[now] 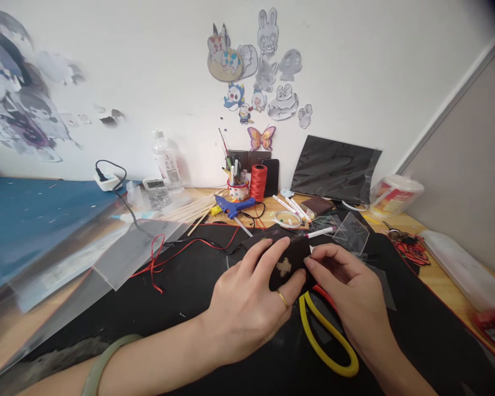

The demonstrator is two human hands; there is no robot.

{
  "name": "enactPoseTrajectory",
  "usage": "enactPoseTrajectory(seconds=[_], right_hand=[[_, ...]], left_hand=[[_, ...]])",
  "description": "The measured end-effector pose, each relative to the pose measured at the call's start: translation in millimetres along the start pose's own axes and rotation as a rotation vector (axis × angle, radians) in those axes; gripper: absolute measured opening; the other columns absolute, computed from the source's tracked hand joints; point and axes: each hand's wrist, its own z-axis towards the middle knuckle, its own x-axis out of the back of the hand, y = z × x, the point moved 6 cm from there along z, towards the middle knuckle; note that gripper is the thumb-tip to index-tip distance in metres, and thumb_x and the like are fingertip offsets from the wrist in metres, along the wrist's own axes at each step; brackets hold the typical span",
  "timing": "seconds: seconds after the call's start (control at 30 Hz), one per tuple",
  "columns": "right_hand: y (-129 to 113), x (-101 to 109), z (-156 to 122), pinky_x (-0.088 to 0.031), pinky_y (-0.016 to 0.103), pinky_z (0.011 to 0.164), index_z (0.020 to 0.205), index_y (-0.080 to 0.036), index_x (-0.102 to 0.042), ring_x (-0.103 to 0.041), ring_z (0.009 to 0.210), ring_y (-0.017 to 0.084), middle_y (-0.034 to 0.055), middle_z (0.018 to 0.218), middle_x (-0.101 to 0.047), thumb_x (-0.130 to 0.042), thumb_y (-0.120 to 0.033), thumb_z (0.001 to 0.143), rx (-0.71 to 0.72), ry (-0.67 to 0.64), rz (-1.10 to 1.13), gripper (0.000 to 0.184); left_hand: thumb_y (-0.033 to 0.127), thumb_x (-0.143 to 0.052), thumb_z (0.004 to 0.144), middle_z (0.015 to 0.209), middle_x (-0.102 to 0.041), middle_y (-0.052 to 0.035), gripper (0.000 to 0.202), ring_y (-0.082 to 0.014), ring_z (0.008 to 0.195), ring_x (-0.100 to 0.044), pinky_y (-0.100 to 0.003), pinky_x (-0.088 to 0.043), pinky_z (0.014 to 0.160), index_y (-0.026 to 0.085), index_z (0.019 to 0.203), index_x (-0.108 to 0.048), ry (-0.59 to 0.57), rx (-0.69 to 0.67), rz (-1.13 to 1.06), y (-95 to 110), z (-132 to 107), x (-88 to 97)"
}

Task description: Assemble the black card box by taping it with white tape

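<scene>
My left hand (251,302) is wrapped round a small dark brown box (301,250) with a gold emblem on its face. The box is tilted above the black mat (181,330). At its right edge my right hand (346,280) is closed, thumb and forefinger pinched together. A small white bit shows by those fingertips, but what they hold is too hidden to name. Below the hands lies a yellow loop-shaped handle (330,352) with a red part beside it. Just behind the box are a white marker (319,232) and clear plastic pieces (352,234).
A blue glue gun (235,206) lies behind the hands, left of several markers (291,206). A pen cup (238,190), red thread spool (258,183) and bottle (167,162) stand at the back. Red ribbon (157,258) and clear sheets (136,253) lie at left, a white roll (457,264) at right.
</scene>
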Motion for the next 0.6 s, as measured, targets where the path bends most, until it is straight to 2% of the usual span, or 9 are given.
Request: enactPoseTrajectory(seconds=[0.6], right_hand=[[2.0,-1.2,-0.5,-0.045,0.02,0.058,0.068,-0.019,-0.058,-0.052,0.064,0.011,-0.002,0.068,-0.054,-0.063,-0.023,0.071,0.021,-0.035,-0.024,0.007]], left_hand=[[0.03,-0.05,0.081,0.133,-0.033,-0.0126,0.037,-0.03,0.117,-0.04,-0.039,-0.055,0.075,0.03,0.118,-0.049,-0.057,0.001,-0.023,0.1,-1.5,-4.2]])
